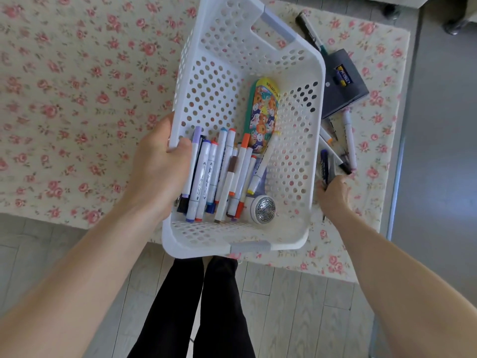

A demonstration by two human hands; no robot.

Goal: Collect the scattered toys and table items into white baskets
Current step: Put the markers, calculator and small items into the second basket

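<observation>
The bench, covered by a rose-print cloth, spreads out left of the white basket. The left hand grips the basket's left rim with its thumb hooked inside. It holds the basket over the bench's near edge, probably so the next items can drop straight in. Inside, a row of markers lies bunched at the near end, which suggests the basket tips toward the person. An animal-print toy lies beyond them, and a round lint shaver sits in the near right corner. Just right of the basket, the right hand has its fingers curled round a dark marker among the loose pens on the cloth. Further back on that side, a grey box and a black pen are not yet collected.
</observation>
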